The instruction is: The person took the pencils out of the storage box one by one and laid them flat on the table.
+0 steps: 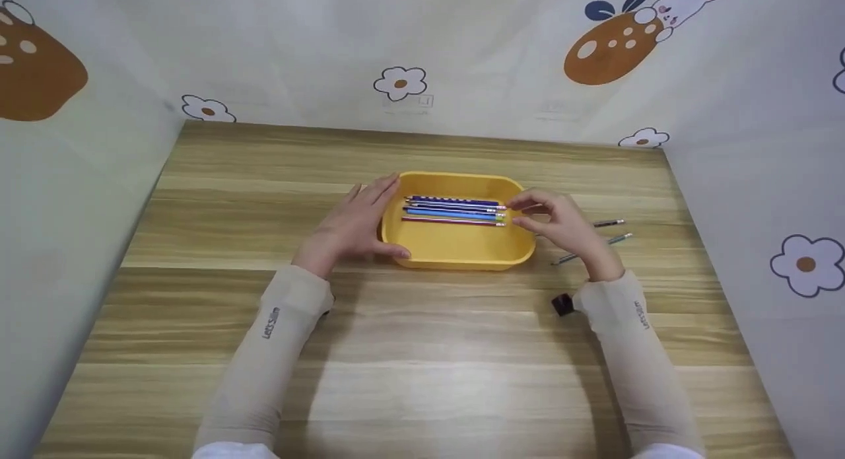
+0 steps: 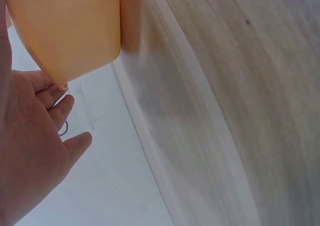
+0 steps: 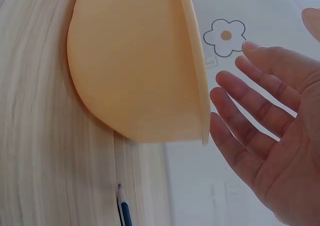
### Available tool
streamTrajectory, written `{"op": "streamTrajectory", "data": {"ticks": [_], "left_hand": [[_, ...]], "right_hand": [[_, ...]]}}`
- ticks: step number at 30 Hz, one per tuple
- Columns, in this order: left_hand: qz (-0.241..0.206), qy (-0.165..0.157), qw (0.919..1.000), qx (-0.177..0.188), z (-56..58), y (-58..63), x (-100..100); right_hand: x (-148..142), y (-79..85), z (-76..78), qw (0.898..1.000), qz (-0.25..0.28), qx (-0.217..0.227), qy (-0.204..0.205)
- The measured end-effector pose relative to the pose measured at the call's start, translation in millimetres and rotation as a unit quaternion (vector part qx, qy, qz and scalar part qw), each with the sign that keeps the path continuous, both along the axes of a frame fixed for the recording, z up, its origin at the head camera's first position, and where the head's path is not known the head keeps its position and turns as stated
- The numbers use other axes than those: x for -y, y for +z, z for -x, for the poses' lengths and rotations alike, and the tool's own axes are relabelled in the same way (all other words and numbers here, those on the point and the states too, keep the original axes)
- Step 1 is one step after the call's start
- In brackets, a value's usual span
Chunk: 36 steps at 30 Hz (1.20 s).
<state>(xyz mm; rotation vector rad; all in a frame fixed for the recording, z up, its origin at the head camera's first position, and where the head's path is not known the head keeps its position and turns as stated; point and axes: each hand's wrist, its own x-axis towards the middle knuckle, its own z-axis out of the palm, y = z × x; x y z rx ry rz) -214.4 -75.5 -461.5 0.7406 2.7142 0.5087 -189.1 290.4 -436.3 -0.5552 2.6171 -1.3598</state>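
A yellow plastic tray (image 1: pixel 455 254) stands on the table in the head view. My left hand (image 1: pixel 353 224) holds its left end, the thumb over the front corner and the fingers along the back corner. In the left wrist view, fingertips (image 2: pixel 55 93) meet the tray's rim (image 2: pixel 62 85). Several pencils (image 1: pixel 452 211), mostly blue and one red-striped, lie side by side in the tray. My right hand (image 1: pixel 561 224) hovers over the right end, thumb and fingers apart close to the eraser ends. The right wrist view shows its fingers loosely bent beside the rim (image 3: pixel 200 86), holding nothing.
Right of the tray, partly under my right hand, lie a dark pencil (image 1: pixel 608 222) and a greenish one (image 1: pixel 594 249). A pencil tip (image 3: pixel 121 196) shows below the tray in the right wrist view. Patterned cloth walls (image 1: pixel 488 109) border the wooden table (image 1: pixel 436 360).
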Motion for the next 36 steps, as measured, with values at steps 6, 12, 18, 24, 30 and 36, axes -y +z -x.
{"op": "streamTrajectory", "data": {"ticks": [6,12,18,24,30,36], "left_hand": [[0.005,0.005,1.0000,0.002,0.5,0.3,0.0],[-0.006,0.007,0.9999,0.006,0.5,1.1,-0.3],[-0.007,0.004,1.0000,0.005,0.8,-0.2,-0.6],[-0.004,-0.006,1.0000,0.000,0.3,-0.1,0.2],[0.001,-0.009,0.9999,-0.005,0.3,-0.5,0.3],[0.007,-0.006,1.0000,-0.004,1.0,-0.8,0.2]], "right_hand": [[11.8,-4.1,4.1,1.000,0.004,-0.013,0.024],[22.1,-6.4,8.5,0.999,0.017,-0.003,0.034],[32.6,-10.2,12.0,0.999,0.018,0.014,0.039],[43.3,-14.9,15.0,0.998,0.020,0.013,0.051],[53.2,-17.6,16.4,0.998,-0.001,0.003,0.060],[56.4,-25.9,23.2,0.998,-0.006,0.002,0.066]]}}
